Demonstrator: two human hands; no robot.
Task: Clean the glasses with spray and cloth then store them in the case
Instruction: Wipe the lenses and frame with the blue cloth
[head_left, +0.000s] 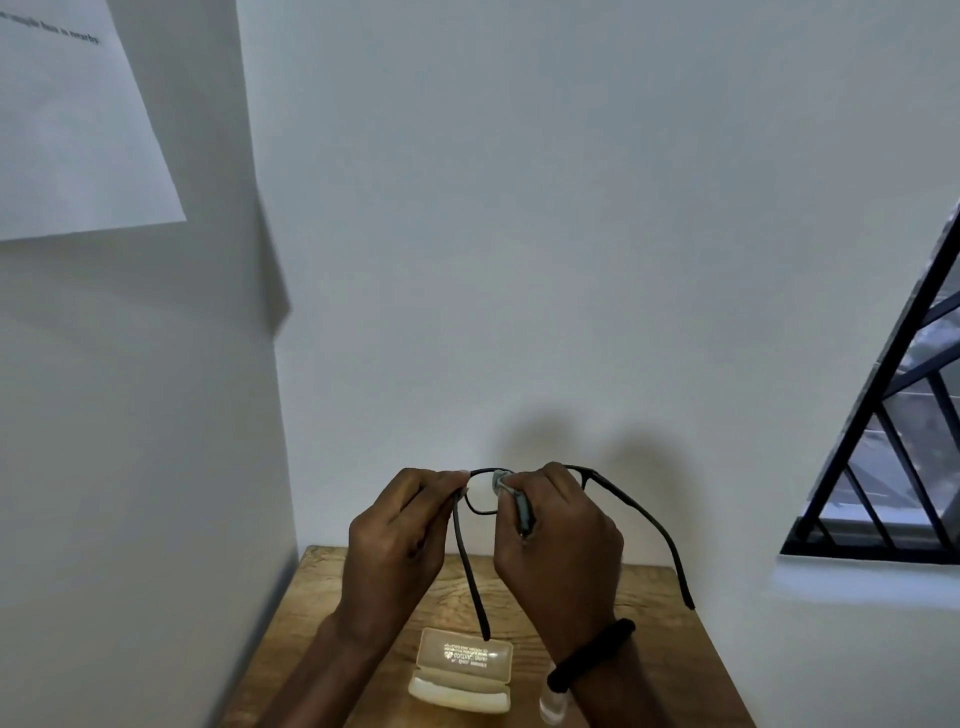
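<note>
I hold black-framed glasses (636, 506) in the air above the table, their temples unfolded and pointing toward me. My left hand (397, 535) pinches the frame at its left hinge. My right hand (558, 540) presses a small grey cloth (511, 493) against a lens near the bridge. On the wooden table (322, 597) below lies a cream glasses case (462, 670), open, its lid showing printed text. Just right of the case, a small clear spray bottle (551, 704) stands mostly hidden behind my right wrist.
The small table sits in a corner between white walls. A sheet of paper (78, 130) hangs on the left wall. A window with black bars (893, 441) is at the right, above a white ledge. A black band circles my right wrist.
</note>
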